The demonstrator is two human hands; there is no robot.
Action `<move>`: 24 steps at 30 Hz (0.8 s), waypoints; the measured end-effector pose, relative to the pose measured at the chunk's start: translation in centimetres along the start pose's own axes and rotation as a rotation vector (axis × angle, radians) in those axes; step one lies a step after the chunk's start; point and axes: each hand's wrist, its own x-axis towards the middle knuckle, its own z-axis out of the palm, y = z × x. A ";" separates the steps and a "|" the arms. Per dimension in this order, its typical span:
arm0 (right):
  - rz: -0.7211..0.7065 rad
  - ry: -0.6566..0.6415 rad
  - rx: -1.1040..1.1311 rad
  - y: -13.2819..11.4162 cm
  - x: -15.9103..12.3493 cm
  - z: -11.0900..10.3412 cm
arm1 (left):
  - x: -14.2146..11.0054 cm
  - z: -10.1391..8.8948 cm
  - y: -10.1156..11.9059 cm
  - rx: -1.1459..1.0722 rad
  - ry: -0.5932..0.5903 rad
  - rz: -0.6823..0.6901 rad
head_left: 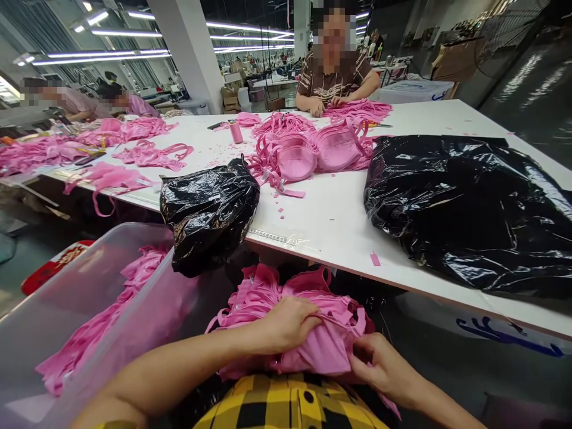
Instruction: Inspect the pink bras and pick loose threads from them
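Observation:
A stack of pink bras (257, 292) rests on my lap, just under the table's front edge. Across the top of the stack lies my left hand (290, 325), its fingers curled over the edge of a pink bra (328, 345). To the right, my right hand (378, 363) pinches the side of that bra between thumb and fingers; the fingertips are partly hidden by the fabric. A strap loops up between the two hands.
On the white table (322, 232) sit a small black plastic bag (210, 214), a large black bag (465, 208), a pile of pink bras (299, 155) and a thread spool (235, 132). A clear bin (102, 351) stands left. A co-worker (335, 74) handles pink pieces opposite.

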 end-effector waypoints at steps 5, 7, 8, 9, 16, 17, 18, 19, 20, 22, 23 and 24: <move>0.103 -0.089 0.229 -0.4 0.0 0.1 | -0.3 0.1 0.3 -0.030 0.007 -0.001; 0.063 -0.163 0.290 -1.0 -0.1 0.0 | -0.3 0.2 0.6 -0.043 -0.001 0.008; 0.032 -0.175 0.293 -1.1 -0.1 0.0 | -0.3 0.3 0.7 -0.050 -0.002 0.011; 0.005 -0.158 0.277 -1.1 -0.1 0.2 | -0.3 0.4 0.8 -0.055 -0.001 0.013; 0.031 0.112 0.174 0.9 0.2 0.8 | -0.7 -0.1 0.3 -0.142 -0.011 -0.057; 0.060 0.034 0.232 0.8 0.1 0.3 | -0.8 -0.3 0.3 -0.155 -0.018 -0.073; 0.099 -0.051 0.287 0.4 -0.1 -0.1 | -1.0 -0.5 0.4 -0.165 -0.027 -0.092; 0.136 -0.133 0.323 0.0 -0.3 -0.5 | -1.1 -0.7 0.6 -0.170 -0.040 -0.110; 0.152 -0.198 0.335 -0.4 -0.5 -0.8 | -1.2 -0.8 0.8 -0.170 -0.058 -0.126; 0.111 -0.238 0.301 -0.9 -0.7 -0.8 | -1.4 -0.9 1.1 -0.162 -0.110 -0.148; 0.063 -0.211 0.265 -1.0 -0.7 -0.6 | -1.4 -0.9 1.2 -0.160 -0.141 -0.156; 0.014 -0.169 0.229 -0.9 -0.6 -0.3 | -1.4 -0.9 1.1 -0.166 -0.170 -0.166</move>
